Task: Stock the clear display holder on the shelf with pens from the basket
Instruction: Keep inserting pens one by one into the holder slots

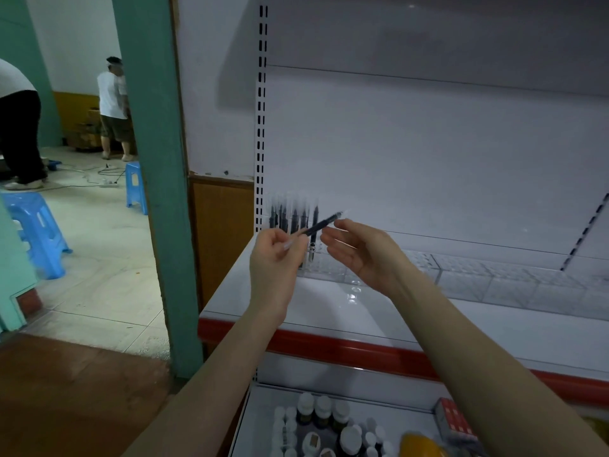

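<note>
My left hand (275, 255) pinches the lower end of a dark pen (319, 226) that slants up to the right above the white shelf (362, 311). My right hand (361, 250) is beside it with its fingers loosely spread, fingertips close to the pen's upper end; whether they touch it I cannot tell. Behind both hands the clear display holder (461, 270) runs along the back of the shelf. Several dark pens (290, 214) stand upright in its left end. The basket is out of sight.
A red strip (329, 346) edges the shelf front. On the lower shelf are small bottles (324, 412), a red box (456, 420) and a yellow object (420, 445). A teal post (155, 179) stands left. Two people and blue stools (38, 225) are in the room beyond.
</note>
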A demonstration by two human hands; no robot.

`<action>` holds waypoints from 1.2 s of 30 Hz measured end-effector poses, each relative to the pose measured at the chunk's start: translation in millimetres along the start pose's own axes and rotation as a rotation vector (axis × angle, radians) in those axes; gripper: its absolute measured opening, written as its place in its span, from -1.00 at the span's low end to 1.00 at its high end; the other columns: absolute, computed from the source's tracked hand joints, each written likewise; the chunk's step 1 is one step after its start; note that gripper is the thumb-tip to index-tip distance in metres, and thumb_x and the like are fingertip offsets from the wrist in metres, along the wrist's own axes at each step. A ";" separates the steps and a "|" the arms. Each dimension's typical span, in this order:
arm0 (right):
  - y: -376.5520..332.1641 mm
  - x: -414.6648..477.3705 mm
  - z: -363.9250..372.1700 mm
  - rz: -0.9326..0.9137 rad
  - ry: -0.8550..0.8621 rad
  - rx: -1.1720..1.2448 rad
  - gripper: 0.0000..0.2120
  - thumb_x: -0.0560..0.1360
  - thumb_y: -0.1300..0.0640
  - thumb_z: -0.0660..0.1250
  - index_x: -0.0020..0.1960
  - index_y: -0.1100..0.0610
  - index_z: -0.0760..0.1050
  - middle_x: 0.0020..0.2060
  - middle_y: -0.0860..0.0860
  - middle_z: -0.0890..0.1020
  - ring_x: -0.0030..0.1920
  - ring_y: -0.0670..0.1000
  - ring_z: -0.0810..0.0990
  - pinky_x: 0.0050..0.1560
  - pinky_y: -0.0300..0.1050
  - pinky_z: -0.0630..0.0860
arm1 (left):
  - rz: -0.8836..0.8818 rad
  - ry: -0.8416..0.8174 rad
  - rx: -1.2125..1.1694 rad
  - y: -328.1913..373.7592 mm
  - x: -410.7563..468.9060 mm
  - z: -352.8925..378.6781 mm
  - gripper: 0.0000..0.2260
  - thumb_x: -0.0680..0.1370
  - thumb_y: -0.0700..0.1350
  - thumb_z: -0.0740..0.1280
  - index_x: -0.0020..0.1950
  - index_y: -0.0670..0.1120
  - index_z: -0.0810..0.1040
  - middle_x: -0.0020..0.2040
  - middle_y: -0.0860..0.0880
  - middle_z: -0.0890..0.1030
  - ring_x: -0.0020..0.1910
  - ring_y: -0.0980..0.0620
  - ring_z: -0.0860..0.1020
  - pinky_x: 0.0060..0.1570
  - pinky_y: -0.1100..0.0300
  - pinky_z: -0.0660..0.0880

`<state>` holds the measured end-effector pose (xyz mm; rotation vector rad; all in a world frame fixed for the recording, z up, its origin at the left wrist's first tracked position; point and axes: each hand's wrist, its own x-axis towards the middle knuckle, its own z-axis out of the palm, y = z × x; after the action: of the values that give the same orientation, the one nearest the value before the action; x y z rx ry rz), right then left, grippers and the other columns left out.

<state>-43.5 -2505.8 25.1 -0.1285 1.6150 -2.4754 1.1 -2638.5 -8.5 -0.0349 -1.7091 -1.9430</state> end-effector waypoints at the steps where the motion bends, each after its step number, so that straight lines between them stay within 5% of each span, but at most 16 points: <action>1: 0.7 0.6 0.9 -0.018 0.005 0.007 -0.89 0.55 0.23 0.24 -0.03 0.26 0.50 -0.20 0.14 0.68 -0.25 0.01 0.69 -0.23 -0.19 0.63 | 0.036 -0.018 0.053 -0.4 -2.4 1.3 -0.84 0.52 -0.19 0.33 -0.15 -0.03 0.37 -0.19 0.00 0.55 -0.21 0.14 0.55 -0.23 0.41 0.51; 5: 3.5 3.7 4.2 -0.050 0.016 -0.062 -0.79 0.56 0.19 0.25 0.10 0.32 0.48 -0.17 0.12 0.65 -0.27 -0.03 0.66 -0.21 -0.23 0.63 | 0.175 -0.057 0.234 -4.9 -4.4 -0.5 -0.80 0.50 -0.23 0.35 -0.17 -0.04 0.34 -0.22 -0.04 0.52 -0.29 0.14 0.50 -0.37 0.52 0.39; 8: 2.4 6.3 10.4 -0.066 0.055 -0.090 -0.88 0.54 0.23 0.27 -0.03 0.30 0.49 -0.24 0.11 0.61 -0.34 -0.05 0.63 -0.31 -0.27 0.61 | 0.222 -0.115 0.336 -7.6 -4.7 -5.2 -0.75 0.50 -0.23 0.36 -0.19 0.01 0.32 -0.30 0.06 0.50 -0.33 0.15 0.48 -0.37 0.52 0.37; 13: -8.0 15.5 20.8 -0.326 0.172 -0.367 -0.94 0.53 0.28 0.28 -0.01 0.26 0.44 -0.27 0.09 0.58 -0.34 -0.03 0.60 -0.31 -0.28 0.59 | 0.234 -0.289 0.646 -19.5 -10.5 -21.4 -0.76 0.54 -0.06 0.32 0.19 -0.03 0.43 0.17 0.00 0.57 0.15 0.07 0.53 0.08 0.32 0.38; 16: -12.8 23.1 25.2 -0.509 0.231 -0.611 -0.93 0.54 0.26 0.26 0.02 0.22 0.44 -0.20 0.11 0.60 -0.21 0.04 0.62 -0.12 -0.12 0.59 | 0.206 -0.419 0.982 -27.2 -11.4 -30.2 -0.66 0.58 0.09 0.21 0.29 -0.02 0.46 0.21 -0.01 0.57 0.17 0.04 0.51 0.14 0.27 0.35; 19: -11.0 32.3 29.7 -0.603 0.251 -0.797 -0.87 0.54 0.22 0.26 0.07 0.22 0.48 -0.09 0.17 0.63 -0.07 0.11 0.62 0.03 0.01 0.57 | 0.197 -0.518 1.141 -35.5 -10.9 -32.3 -0.64 0.58 0.17 0.14 0.19 0.00 0.54 0.12 0.02 0.61 0.08 0.06 0.53 0.13 0.17 0.41; 23: -5.5 39.9 33.2 -0.629 0.242 -0.924 -0.80 0.55 0.21 0.25 0.14 0.27 0.47 -0.04 0.18 0.62 -0.03 0.11 0.59 0.04 -0.03 0.54 | 0.254 -0.518 1.174 -41.7 -9.6 -33.9 -0.61 0.57 0.18 0.12 -0.03 -0.05 0.62 -0.11 0.01 0.63 -0.11 0.06 0.54 -0.05 0.19 0.46; 36: 18.6 52.3 22.9 -0.522 0.221 -1.042 -0.78 0.54 0.23 0.27 0.12 0.33 0.48 -0.01 0.24 0.61 -0.01 0.21 0.59 0.08 0.10 0.52 | 0.336 -0.457 1.135 -47.4 -11.6 -33.4 -0.44 0.45 0.27 -0.06 -0.11 -0.04 0.62 -0.17 0.02 0.62 -0.15 0.06 0.52 -0.11 0.16 0.49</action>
<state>-88.9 -2544.1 16.0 -0.4645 3.1238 -1.6401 2.5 -2662.9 -62.3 -0.3328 -2.6508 -0.5555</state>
